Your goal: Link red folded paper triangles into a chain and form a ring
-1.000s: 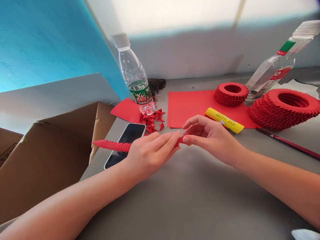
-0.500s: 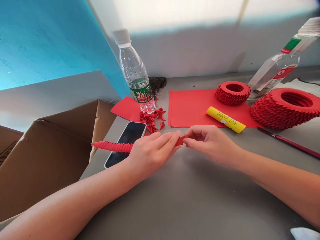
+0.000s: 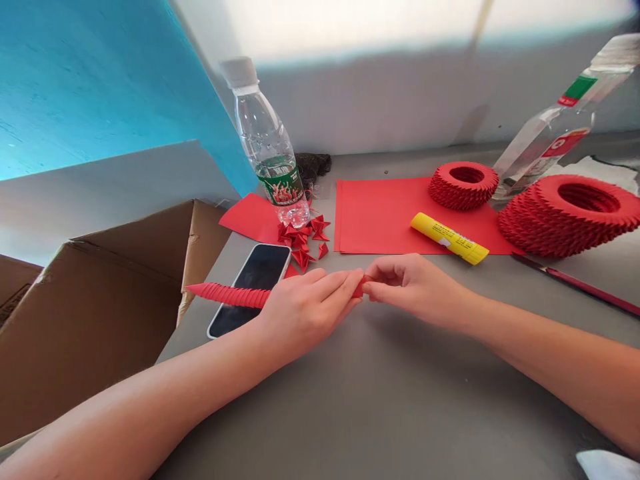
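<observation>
A long ridged chain of folded red paper [image 3: 233, 295] runs through my left hand [image 3: 310, 310], which is closed around it. Its pointed end sticks out to the left over a dark phone [image 3: 253, 277]. My right hand [image 3: 415, 287] pinches at the chain's other end, fingertips touching a small red folded paper piece [image 3: 360, 288]. My fingers cover most of that piece. Just behind my left hand lie several loose folded red paper pieces [image 3: 303, 243].
Behind my hands are red paper sheets [image 3: 380, 213] and a yellow glue stick [image 3: 449, 238]. Two red folded-paper rings [image 3: 560, 227] stand right, near a tilted-looking glass bottle [image 3: 545, 143] and a dark red pencil [image 3: 590, 287]. A plastic bottle [image 3: 267, 140] and cardboard box [image 3: 110, 300] are left.
The red piece between my hands now shows less, with my right fingertips closer against my left. The chain's pointed end has shifted slightly right.
</observation>
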### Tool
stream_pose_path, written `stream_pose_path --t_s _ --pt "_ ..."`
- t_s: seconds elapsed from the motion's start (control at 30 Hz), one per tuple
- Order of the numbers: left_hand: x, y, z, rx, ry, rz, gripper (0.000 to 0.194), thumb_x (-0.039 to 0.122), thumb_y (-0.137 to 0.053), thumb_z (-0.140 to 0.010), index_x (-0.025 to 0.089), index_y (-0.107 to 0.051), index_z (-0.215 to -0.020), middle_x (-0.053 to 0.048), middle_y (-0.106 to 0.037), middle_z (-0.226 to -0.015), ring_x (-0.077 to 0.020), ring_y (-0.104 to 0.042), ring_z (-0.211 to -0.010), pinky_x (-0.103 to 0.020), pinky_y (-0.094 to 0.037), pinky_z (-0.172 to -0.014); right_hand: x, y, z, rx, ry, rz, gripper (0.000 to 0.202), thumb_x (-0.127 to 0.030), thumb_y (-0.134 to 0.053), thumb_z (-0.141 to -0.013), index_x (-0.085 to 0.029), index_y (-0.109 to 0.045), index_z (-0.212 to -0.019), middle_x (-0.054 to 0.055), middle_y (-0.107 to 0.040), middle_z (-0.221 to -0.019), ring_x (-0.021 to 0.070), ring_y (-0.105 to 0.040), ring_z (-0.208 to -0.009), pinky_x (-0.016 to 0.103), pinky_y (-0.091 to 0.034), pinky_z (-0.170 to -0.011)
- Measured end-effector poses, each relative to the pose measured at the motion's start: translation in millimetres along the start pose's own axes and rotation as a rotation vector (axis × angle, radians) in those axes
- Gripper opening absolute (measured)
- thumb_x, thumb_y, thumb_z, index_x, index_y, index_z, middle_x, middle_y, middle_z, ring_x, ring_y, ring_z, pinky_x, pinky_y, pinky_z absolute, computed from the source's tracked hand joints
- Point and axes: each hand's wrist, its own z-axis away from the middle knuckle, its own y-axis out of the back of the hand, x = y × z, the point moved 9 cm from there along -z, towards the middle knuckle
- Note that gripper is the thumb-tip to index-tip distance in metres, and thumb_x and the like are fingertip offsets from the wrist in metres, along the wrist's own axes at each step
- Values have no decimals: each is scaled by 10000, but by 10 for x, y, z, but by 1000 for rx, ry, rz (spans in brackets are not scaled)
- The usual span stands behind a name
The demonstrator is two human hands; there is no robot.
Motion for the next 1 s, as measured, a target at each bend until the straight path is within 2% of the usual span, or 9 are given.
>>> stream_pose_path --t_s 0.17,0.3,0.4,0.47,0.53,0.63,0.77,0.93,1.0 --pt "-77 102 5 57 29 -14 260 203 -543 -787 114 -562 -1031 -32 -667 -866 -97 -523 -576 -224 -440 -553 -141 182 -244 -4 101 96 243 -401 -585 -713 -187 -615 -824 19 -642 -840 157 -578 -792 287 -444 -722" --pt "-186 323 40 177 95 -136 303 193 -584 -753 104 -569 -1042 -36 -668 -873 -119 -557 -630 -234 -434 -557 -428 274 -670 -42 283 238 384 -425 -630 -663 -238 -612 -998 22 -594 -1089 201 -500 -1042 345 -382 -879" --pt "-151 428 49 216 87 -244 337 196 -600 -741 90 -568 -1059 -42 -671 -892 -115 -548 -594 -239 -417 -515 -489 123 -984 -122 321 260 420 -448 -543 -745 -218 -564 -1096 43 -611 -1042 180 -551 -931 330 -420 -801" --pt "-94 426 46 204 65 -261 336 206 -599 -745 86 -569 -1057 -39 -673 -882 -101 -517 -540 -240 -403 -482 -524 -15 -1133 -55 394 409 407 -426 -522 -775 -187 -562 -1101 66 -607 -1035 179 -554 -901 313 -424 -771" --pt "-29 379 45 174 29 -225 332 211 -592 -754 81 -567 -1059 -37 -670 -891 -99 -510 -537 -244 -420 -493 -561 -242 -1207 20 509 678 404 -426 -517 -785 -183 -575 -1102 94 -580 -1086 227 -504 -1000 349 -392 -816" --pt "29 301 56 135 -8 -149 329 204 -577 -767 76 -557 -1069 -45 -659 -941 -113 -547 -607 -250 -460 -551 -477 -509 -1309 84 474 933 532 -554 -436 -790 -239 -489 -1215 128 -504 -1194 295 -457 -1057 431 -373 -805" --pt "12 256 68 112 1 -119 319 205 -549 -787 75 -546 -1078 -53 -658 -917 -113 -554 -616 -250 -468 -549 -379 -583 -1329 67 371 1012 515 -594 -338 -813 -244 -544 -1129 114 -538 -1110 266 -476 -1008 382 -382 -751" --pt "-21 219 52 74 12 -107 317 202 -527 -800 67 -534 -1087 -55 -655 -873 -126 -560 -637 -260 -466 -559 -282 -460 -1077 -35 355 1009 342 -455 -410 -830 -193 -610 -921 85 -582 -904 190 -524 -814 266 -356 -602" --pt "-50 199 47 61 29 -109 304 208 -517 -806 70 -538 -1076 -49 -653 -825 -125 -545 -601 -259 -449 -531 -245 -457 -911 -115 394 1013 189 -318 -483 -792 -198 -608 -866 57 -585 -819 170 -525 -753 258 -335 -586"
